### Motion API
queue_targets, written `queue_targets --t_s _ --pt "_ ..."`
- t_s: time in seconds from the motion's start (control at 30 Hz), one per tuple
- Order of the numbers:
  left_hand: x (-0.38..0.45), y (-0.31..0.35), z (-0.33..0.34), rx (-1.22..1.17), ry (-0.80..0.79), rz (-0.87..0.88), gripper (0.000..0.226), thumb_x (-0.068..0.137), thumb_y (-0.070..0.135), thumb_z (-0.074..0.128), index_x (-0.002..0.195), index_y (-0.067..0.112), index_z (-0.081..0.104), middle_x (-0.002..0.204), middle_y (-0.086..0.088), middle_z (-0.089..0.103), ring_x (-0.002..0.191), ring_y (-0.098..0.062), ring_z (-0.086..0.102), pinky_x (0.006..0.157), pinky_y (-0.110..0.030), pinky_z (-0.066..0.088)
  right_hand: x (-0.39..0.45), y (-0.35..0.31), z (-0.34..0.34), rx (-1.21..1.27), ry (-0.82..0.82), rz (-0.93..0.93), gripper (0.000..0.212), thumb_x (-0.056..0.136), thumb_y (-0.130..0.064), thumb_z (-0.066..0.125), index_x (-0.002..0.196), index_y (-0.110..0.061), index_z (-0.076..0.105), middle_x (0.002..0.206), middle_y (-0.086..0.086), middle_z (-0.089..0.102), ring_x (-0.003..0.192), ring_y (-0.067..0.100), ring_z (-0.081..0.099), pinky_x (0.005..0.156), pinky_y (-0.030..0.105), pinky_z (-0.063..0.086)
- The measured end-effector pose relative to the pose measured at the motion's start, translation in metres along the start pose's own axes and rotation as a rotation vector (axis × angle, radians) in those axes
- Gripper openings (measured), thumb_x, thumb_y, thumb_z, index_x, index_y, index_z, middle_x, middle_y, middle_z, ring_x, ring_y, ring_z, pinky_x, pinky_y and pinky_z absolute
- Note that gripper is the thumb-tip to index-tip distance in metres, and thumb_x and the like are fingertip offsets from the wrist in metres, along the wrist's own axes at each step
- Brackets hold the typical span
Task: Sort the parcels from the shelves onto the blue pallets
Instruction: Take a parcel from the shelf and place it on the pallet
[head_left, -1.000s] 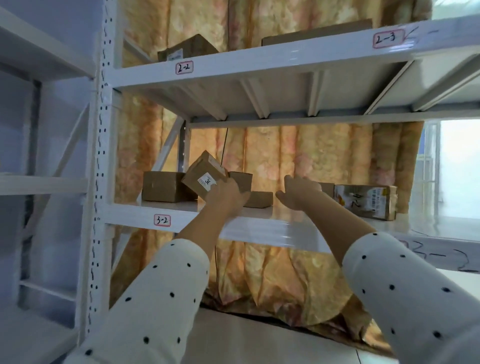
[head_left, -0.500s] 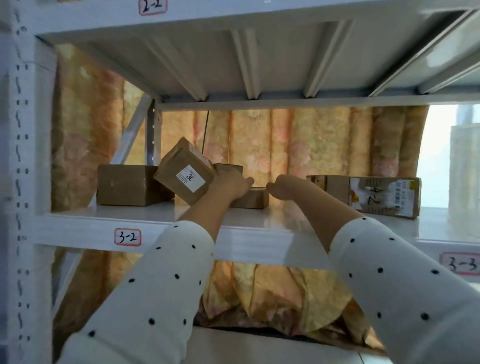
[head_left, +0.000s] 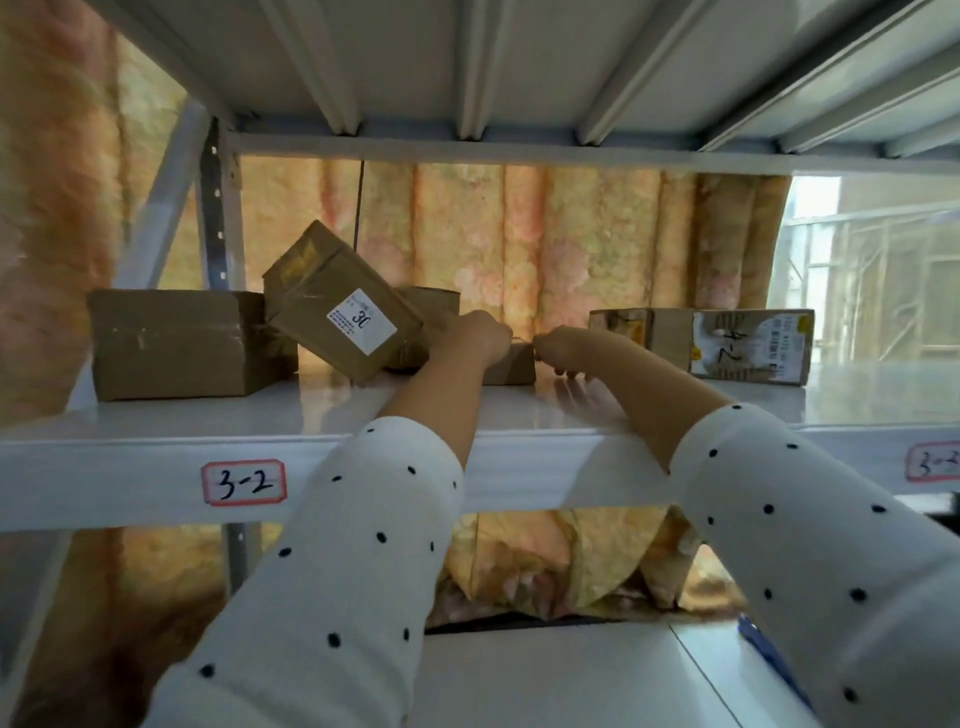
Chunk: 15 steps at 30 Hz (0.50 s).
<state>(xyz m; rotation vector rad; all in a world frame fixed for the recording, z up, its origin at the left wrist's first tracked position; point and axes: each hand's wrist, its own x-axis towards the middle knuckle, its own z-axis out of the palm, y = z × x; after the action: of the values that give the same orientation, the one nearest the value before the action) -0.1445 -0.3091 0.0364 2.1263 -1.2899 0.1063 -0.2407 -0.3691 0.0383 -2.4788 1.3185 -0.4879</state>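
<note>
A tilted brown parcel with a white "30" label (head_left: 337, 317) leans on shelf 3-2 (head_left: 156, 421), one corner touching the shelf. My left hand (head_left: 475, 338) grips its right end. A small flat brown parcel (head_left: 514, 364) lies just behind that hand. My right hand (head_left: 569, 351) is at this parcel's right end, fingers curled down toward the shelf, holding nothing that I can see. A large brown parcel (head_left: 176, 343) stands left of the tilted one. A printed parcel marked "4-2" (head_left: 727, 343) lies to the right.
Another brown box (head_left: 431, 301) sits behind the tilted parcel. The upper shelf's underside (head_left: 467, 62) hangs low overhead. A white upright post (head_left: 218, 218) stands at the left. A flowered curtain (head_left: 571, 239) backs the rack. A blue strip (head_left: 769, 660) shows on the floor at lower right.
The view has come closer and lower to shelf 3-2. The tilted parcel has dropped until a corner touches the shelf. My right hand has reached down beside the small flat parcel.
</note>
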Motion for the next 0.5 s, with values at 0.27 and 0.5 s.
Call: queue_targets --t_s 0.27,0.5 --pt "-0.001 0.001 0.0 -0.214 -0.029 -0.062 0.024 0.096 0.025 0.049 0.107 0.003 0.053 0.093 -0.013 0.054 0.097 -0.031 0.055 0.071 -0.031 0.038 -0.016 0.006 0.0 0.216 0.025 0.031 0.052 0.1 -0.039 0.027 0.122 -0.004 0.057 0.114 0.014 0.066 0.1 0.028 0.057 0.086 0.034 0.041" --pt "-0.022 0.006 -0.014 -0.5 -0.055 -0.15 0.067 0.083 0.019 0.071 0.137 -0.004 0.038 0.121 -0.017 0.054 0.111 -0.029 0.055 0.086 -0.034 0.05 -0.031 0.01 -0.007 0.301 0.049 -0.063 0.046 0.096 -0.037 0.046 0.119 0.002 0.059 0.103 0.013 0.063 0.091 0.022 0.056 0.073 0.029 0.046"
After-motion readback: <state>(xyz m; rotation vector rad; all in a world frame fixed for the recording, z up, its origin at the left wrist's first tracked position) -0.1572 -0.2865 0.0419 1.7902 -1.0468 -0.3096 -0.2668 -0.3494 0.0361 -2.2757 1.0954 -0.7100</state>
